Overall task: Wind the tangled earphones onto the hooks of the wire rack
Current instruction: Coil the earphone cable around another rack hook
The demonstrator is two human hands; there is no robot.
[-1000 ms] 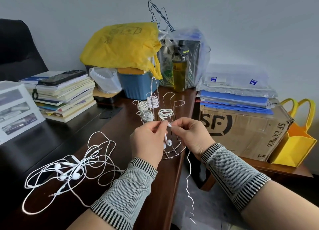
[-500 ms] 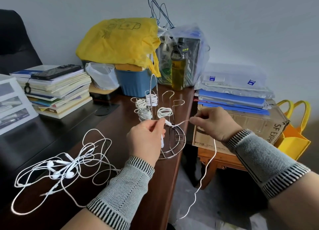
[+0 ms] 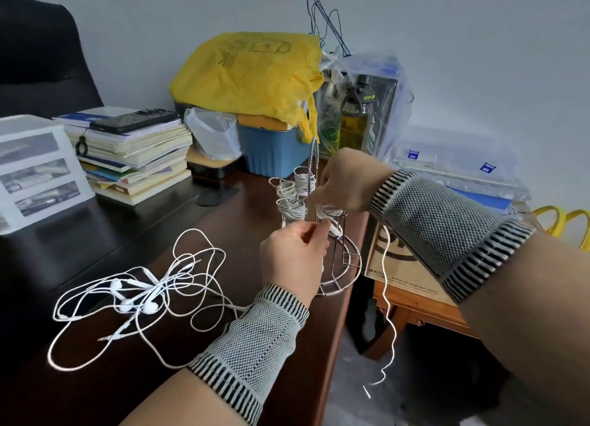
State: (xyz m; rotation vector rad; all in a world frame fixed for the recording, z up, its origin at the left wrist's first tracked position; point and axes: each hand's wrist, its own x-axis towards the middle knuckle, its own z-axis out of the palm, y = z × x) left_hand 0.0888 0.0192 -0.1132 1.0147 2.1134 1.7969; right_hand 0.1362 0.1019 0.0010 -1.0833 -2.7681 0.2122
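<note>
Four white coils already sit wound on the hooks of the wire rack (image 3: 338, 262), which stands at the desk (image 3: 64, 253)'s right edge, and both hands are busy right at it. The left hand (image 3: 292, 261) is in front of the rack, fingers curled, thumb and forefinger pinching the earbud end of a white earphone cord (image 3: 387, 298) just below the nearest coil. The right hand (image 3: 346, 184) reaches across above that coil, fingers bent in towards the hook; it looks to be nipping the cord there, though the fingertips themselves are hidden behind the hand. From under that hand the cord drops off the desk's edge and dangles loose towards the floor, wavy all the way down. Over to the left, a tangle of white earphones (image 3: 137, 298) lies spread on the dark desktop, buds bunched in the middle, loops sprawling out, one strand running under the left forearm's knitted wrist sleeve (image 3: 252, 355). Behind the rack there's a blue tub (image 3: 271, 151) under a yellow bag (image 3: 249, 74), a stack of books (image 3: 134, 157) with a phone (image 3: 134, 121) on top, and a cardboard box (image 3: 402, 259) to the right.
</note>
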